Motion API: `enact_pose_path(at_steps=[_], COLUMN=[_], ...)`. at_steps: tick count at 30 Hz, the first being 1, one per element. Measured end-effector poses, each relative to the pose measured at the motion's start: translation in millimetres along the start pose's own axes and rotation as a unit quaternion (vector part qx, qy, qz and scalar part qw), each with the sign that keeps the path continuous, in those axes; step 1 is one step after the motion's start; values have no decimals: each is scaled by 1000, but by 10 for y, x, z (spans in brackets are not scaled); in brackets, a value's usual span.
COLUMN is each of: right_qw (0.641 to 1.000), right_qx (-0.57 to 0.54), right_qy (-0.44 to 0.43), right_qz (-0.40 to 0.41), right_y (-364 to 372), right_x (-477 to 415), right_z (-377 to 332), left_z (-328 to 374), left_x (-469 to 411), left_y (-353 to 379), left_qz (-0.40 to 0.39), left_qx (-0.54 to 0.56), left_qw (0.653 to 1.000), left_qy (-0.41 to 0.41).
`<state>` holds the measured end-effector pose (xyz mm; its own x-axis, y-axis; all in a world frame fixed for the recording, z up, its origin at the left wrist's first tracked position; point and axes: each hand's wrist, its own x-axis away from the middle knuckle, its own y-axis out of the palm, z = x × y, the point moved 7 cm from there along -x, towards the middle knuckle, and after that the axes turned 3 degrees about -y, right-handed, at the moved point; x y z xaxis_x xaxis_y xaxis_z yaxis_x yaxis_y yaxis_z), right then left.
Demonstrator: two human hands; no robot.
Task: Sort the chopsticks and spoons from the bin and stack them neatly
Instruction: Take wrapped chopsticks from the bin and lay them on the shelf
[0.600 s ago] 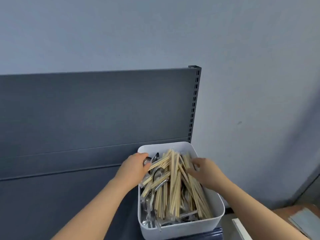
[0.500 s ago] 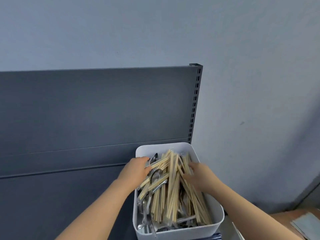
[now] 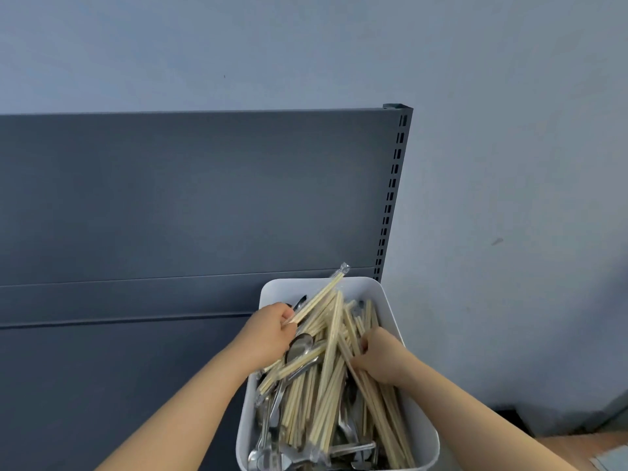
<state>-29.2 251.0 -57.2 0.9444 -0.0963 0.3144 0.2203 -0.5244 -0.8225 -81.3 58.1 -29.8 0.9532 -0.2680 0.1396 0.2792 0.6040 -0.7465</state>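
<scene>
Near end: the white plastic bin (image 3: pixel 429 438) fills the bottom of the view, its near rim cut off. Steel spoons (image 3: pixel 268 447) lie tangled at its near left. A heap of pale wooden chopsticks (image 3: pixel 326 396) covers the middle and right.
Right hand: the right hand (image 3: pixel 380 362) is in the right half of the bin, its fingers curled round a sheaf from the heap. The thumb is hidden, so I cannot tell how firm the hold is.
Left hand: the left hand (image 3: pixel 272 329) is at the bin's left wall. Its fingers grip the near end of a clear-wrapped chopstick pair (image 3: pixel 323 292), which slants up with its far tip over the far rim.
Step, as I judge it: drawing chopsticks out of the mix. No sorted stack shows.
Doing it well: pull the wrapped pair along its own length, not sideways, so crossed sticks do not ride up. The right hand can pin the sheaf down meanwhile. A spoon bowl (image 3: pixel 299 346) lies just below the left hand under crossing sticks and may get dragged out. The wrapper probably slips, so a hold nearer the middle would balance better.
Far: a dark grey metal shelf back (image 3: pixel 204 198) with a slotted upright (image 3: pixel 390 198), and beyond it a pale blue wall (image 3: pixel 509 130). No stacking place is in view.
</scene>
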Motion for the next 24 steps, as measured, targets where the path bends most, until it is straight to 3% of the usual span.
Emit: enact_pose_path(at_steps=[6, 16, 24], right_qw=[1000, 998, 989], right_qx=[-12, -61, -147], right_qy=[11, 18, 21], right_qz=[-25, -25, -25], right_y=[22, 88, 150], right_x=[57, 143, 182], right_z=[36, 71, 54], left_z=[-16, 106, -13], left_x=[196, 150, 119], left_y=[367, 544, 550], left_qz=[-21, -37, -39], left_qx=[149, 33, 132], left_qw=[986, 995, 984], left_qy=[-73, -87, -111])
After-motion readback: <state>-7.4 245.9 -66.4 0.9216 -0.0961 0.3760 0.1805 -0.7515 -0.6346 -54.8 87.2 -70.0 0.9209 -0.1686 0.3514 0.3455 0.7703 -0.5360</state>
